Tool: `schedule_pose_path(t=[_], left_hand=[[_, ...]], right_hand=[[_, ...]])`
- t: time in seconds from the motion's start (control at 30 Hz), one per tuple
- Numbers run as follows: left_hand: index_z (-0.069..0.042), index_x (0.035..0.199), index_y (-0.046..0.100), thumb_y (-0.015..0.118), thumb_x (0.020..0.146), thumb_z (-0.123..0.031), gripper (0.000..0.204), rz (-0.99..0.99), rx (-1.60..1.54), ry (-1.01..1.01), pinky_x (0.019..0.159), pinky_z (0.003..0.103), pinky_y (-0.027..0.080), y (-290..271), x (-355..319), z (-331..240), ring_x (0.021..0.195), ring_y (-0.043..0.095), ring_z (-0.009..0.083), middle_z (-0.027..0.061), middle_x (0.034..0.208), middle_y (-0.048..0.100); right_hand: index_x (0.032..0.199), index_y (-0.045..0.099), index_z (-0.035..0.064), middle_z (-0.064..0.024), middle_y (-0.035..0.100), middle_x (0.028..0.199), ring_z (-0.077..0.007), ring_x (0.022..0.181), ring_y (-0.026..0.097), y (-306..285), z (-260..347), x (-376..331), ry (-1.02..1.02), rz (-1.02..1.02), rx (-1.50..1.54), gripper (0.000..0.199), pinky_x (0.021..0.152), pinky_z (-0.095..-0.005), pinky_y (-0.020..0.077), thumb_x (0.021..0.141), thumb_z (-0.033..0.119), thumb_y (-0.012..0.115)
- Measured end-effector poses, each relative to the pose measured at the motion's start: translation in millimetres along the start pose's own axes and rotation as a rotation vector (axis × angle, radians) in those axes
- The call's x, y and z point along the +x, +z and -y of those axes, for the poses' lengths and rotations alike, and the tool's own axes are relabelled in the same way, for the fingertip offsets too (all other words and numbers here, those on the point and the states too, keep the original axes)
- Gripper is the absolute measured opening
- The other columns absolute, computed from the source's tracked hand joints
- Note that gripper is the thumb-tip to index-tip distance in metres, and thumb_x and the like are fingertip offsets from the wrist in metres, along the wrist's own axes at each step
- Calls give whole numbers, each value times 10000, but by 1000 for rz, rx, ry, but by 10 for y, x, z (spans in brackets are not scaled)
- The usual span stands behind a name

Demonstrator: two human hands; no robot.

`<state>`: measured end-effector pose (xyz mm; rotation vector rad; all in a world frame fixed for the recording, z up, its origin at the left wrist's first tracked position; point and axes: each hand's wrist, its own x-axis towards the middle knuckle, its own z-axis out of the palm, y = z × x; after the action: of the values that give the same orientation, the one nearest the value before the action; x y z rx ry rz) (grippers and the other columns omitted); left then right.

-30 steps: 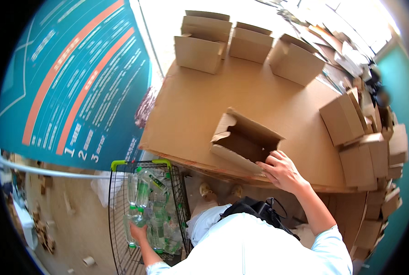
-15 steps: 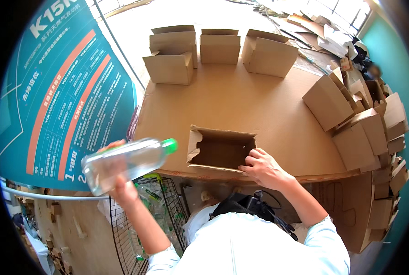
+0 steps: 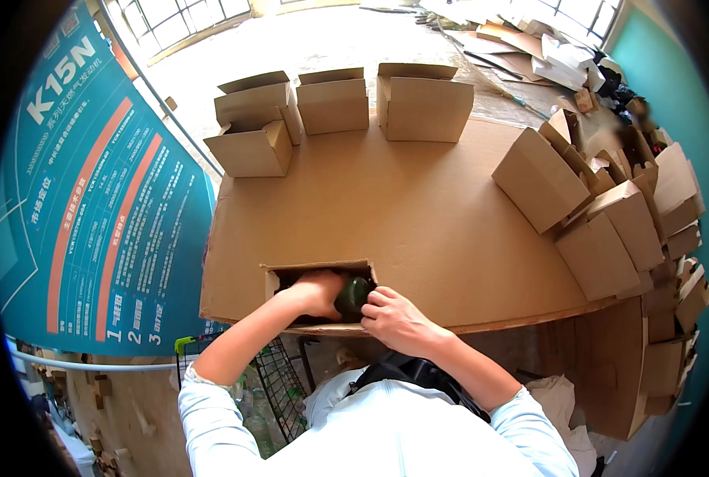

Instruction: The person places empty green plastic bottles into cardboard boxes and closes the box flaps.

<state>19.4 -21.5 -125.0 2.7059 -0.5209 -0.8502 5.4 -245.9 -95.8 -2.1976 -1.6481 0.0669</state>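
An open cardboard box [image 3: 322,270] sits at the near edge of the cardboard-covered table [image 3: 418,222]. My left hand [image 3: 316,292] reaches down into it and is closed on a clear plastic bottle with a green cap [image 3: 353,294], which lies mostly inside the box. My right hand [image 3: 398,319] rests on the box's near right rim, right beside the bottle's cap end, fingers curled on the edge.
Several open cardboard boxes [image 3: 334,99] stand along the table's far edge, and more boxes [image 3: 609,215] pile up on the right. A teal printed banner [image 3: 100,207] hangs at left. A wire cart [image 3: 275,381] with bottles stands below the table's near left.
My left hand has carried the bottle from the air at the left down into the box. The right hand has stayed at the box's rim.
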Motion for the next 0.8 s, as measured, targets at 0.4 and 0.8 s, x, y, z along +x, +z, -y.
schedule_pose_path(t=[0.4, 0.8], left_hand=[[-17, 1173, 613, 652, 852, -240, 393, -103, -197, 47, 880, 441, 496, -102, -337, -110, 1004, 627, 380, 228, 1115, 648], [-14, 1124, 632, 811, 697, -112, 473, -890, -429, -268, 950, 413, 475, 666, -1381, 158, 1115, 566, 358, 175, 1287, 555]], right_hand=[[980, 607, 87, -92, 552, 1075, -271, 1153, 500, 96, -2, -66, 33, -443, 98, 293, 1008, -412, 398, 741, 192, 740], [1173, 540, 62, -132, 540, 1292, -324, 1200, 510, 536, -104, -42, 249, -402, 203, 524, 1010, -442, 420, 738, 193, 802]])
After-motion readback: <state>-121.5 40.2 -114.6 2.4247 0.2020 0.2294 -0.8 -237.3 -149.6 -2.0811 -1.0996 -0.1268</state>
